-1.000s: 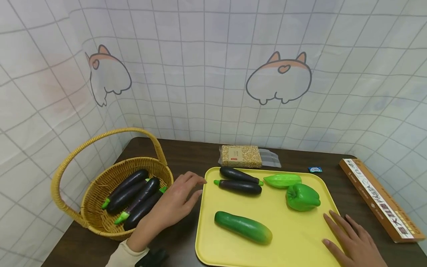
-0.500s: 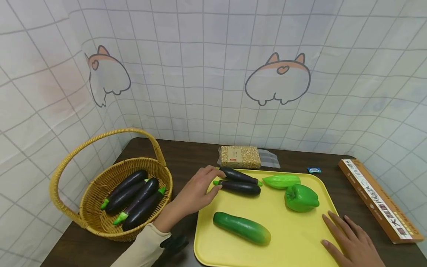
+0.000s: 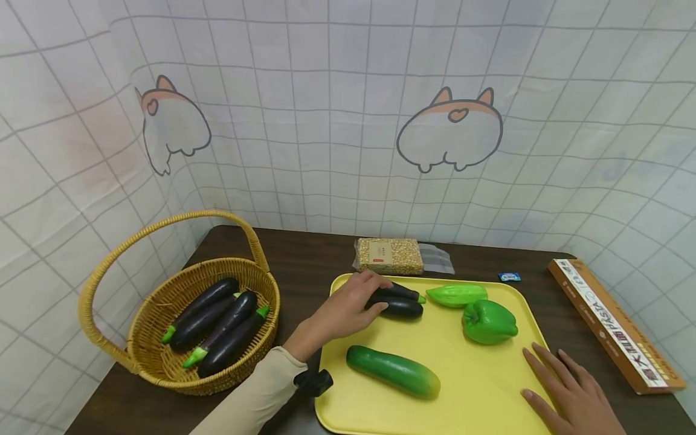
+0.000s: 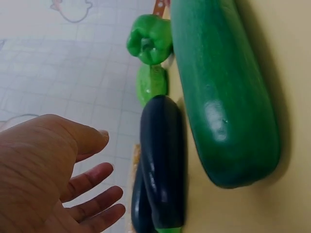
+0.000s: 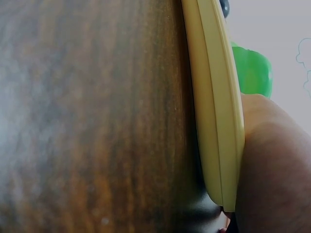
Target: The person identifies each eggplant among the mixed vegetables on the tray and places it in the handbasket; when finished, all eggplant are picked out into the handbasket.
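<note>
Neither hand is loaded: the right hand (image 3: 573, 393), straight-fingered, is laid at the edge of the tray (image 3: 473, 389); the left hand (image 3: 348, 307), loosely spread, is poised, the nearer eggplant (image 3: 402, 308) by its thumb, the farther eggplant (image 3: 404, 292) beyond. Each is best pinched singly, mid-body.

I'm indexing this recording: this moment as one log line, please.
left hand: by two eggplants, not gripping | right hand: at right edge of tray | basket: four more eggplants
</note>
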{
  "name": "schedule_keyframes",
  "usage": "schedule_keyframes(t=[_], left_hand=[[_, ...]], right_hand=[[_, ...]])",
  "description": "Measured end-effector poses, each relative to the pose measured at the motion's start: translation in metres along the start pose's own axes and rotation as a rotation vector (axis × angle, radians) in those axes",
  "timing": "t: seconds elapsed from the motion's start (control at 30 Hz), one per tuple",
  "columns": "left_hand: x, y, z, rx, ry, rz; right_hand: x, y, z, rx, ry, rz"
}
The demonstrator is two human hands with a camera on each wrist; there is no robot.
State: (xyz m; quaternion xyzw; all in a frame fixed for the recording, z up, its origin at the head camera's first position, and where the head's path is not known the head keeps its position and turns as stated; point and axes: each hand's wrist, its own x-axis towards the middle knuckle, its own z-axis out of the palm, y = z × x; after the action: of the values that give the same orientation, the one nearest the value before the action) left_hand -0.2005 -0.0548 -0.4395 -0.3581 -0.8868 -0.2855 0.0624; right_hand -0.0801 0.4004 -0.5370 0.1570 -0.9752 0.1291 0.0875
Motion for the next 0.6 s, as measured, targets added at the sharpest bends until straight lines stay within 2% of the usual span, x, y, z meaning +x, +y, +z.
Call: schedule_keyframes(t=[0.17,0.6], left_hand=[[0.006,0.0,0.007,0.021,-0.028,-0.009],[0.022,0.005,0.022,0.076,-0.136,-0.016]], right_hand=[[0.002,0.001,-0.001,0.003,-0.023,0.017],[0.0,0.002,-0.001,0.016,0.004,0.01]])
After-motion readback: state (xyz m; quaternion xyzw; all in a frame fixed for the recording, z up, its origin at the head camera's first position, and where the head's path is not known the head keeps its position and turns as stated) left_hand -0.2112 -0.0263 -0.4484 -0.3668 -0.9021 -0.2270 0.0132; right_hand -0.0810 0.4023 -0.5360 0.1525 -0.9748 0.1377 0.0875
